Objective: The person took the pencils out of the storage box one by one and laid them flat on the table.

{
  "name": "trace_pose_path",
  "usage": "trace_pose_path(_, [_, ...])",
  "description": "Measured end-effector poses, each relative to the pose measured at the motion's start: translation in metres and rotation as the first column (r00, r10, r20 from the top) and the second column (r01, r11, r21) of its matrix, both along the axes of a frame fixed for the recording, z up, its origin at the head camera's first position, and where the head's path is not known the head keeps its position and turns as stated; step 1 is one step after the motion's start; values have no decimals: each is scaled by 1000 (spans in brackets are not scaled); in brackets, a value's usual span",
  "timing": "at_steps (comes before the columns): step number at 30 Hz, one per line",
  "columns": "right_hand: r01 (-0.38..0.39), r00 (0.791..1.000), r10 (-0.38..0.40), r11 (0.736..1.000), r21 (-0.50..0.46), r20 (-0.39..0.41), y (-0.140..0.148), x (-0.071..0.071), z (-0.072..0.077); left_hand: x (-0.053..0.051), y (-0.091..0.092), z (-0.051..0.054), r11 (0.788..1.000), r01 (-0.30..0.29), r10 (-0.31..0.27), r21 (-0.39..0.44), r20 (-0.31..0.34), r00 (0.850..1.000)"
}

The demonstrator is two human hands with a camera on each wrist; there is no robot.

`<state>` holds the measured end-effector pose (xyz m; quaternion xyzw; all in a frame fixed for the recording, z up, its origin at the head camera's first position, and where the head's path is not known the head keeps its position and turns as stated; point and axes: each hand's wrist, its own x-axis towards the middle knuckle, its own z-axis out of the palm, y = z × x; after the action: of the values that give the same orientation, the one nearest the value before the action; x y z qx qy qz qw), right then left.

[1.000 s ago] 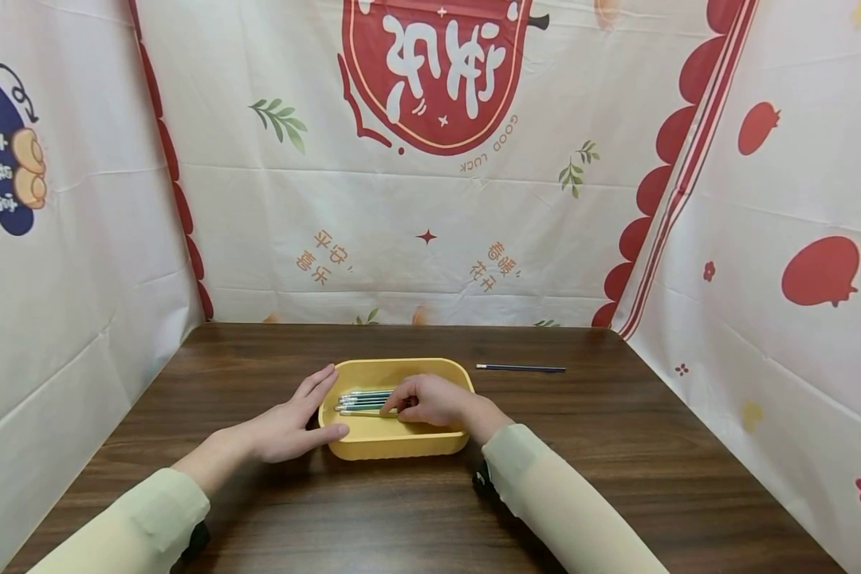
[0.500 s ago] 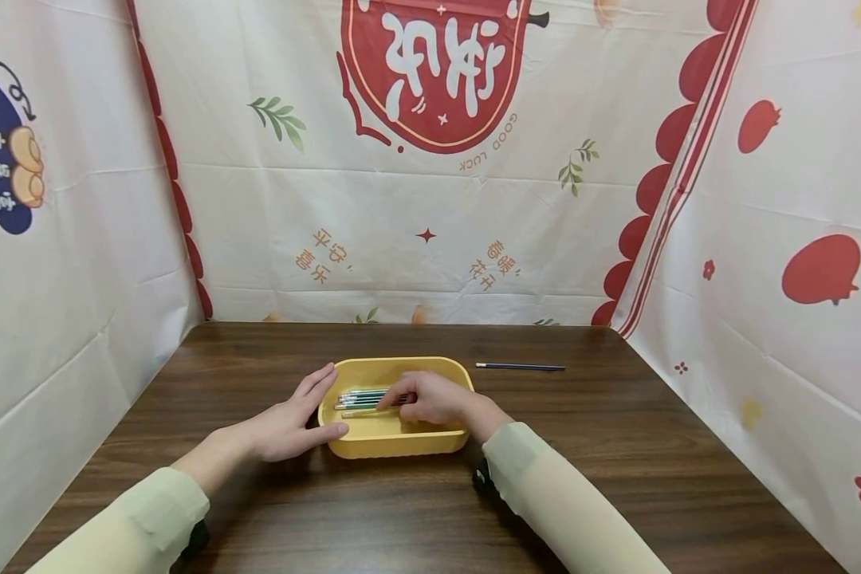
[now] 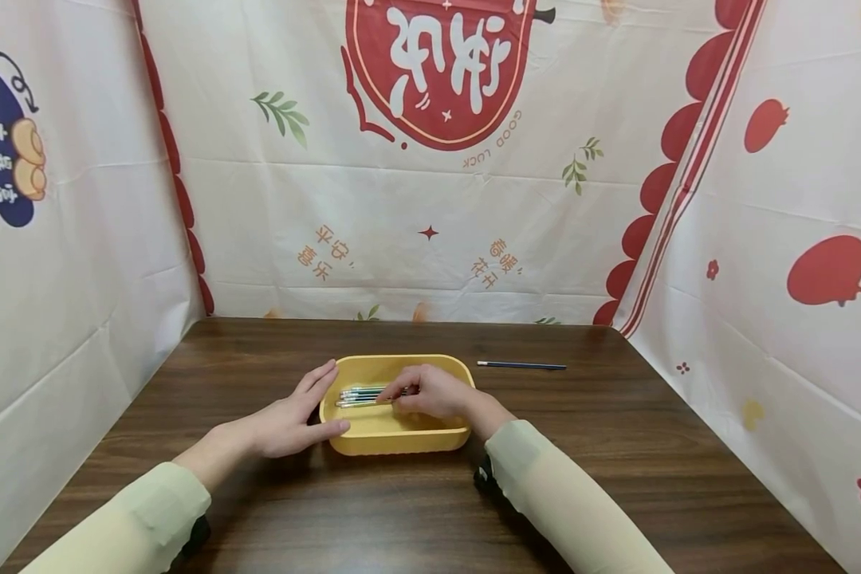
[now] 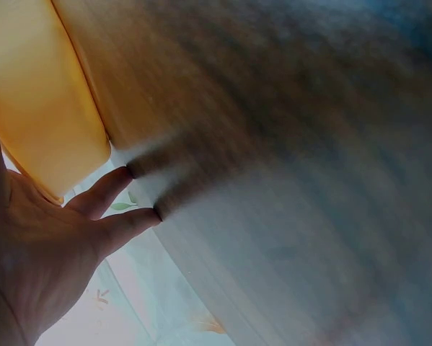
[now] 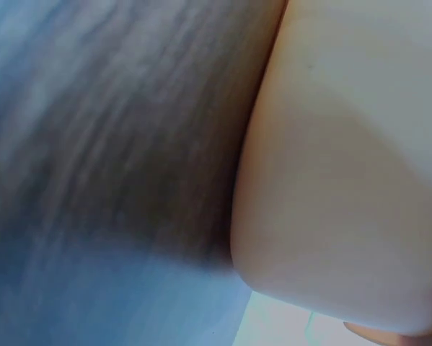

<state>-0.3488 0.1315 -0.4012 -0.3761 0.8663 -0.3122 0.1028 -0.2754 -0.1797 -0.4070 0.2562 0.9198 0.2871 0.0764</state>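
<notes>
Nearest, on the left side of the tabletop (image 3: 617, 454), the left hand (image 3: 287, 425) is spread with straight fingers. It rests against the left end of the yellow box (image 3: 402, 443), the thumb lying at the rim, and it grips nothing. The box stands between the left and right edges of the tabletop, nearer to the far edge than the near part. It looks like moulded plastic, so I judge it light and rather stiff; it could slide if pushed, and its end wall is a good place to steady it.

Inside the box is the right hand (image 3: 434, 392), with thumb and fingers bent close together. It seems to pinch the pencils (image 3: 359, 395) at the near side of the bunch; how many it has, I cannot tell. They lie side by side, pale ends towards the left edge. I expect them to be light, stiff and smooth, easily rolling, with points which may break. The middle of the shaft would be the balanced place to hold.

Farther, towards the far right corner, one dark blue pencil (image 3: 521, 366) lies apart, nearly parallel with the far edge. Its shaft should be taken from above by fingertips.
</notes>
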Motion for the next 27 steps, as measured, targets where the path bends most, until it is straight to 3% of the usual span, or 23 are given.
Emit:
trace_pose_path(11, [28,999,-30,997,-69,-22,0,-2,5,1,0,0,1000,1,-1,5,-14,1000])
trace_pose_path(22, [66,990,-74,995,-69,-120,27,4,44,0,0,-1,1000,-5,5,-4,8,1000])
trace_pose_path(27, [110,982,-119,991,-74,-147,51,3,52,1,0,1,1000,-1,1,4,1,1000])
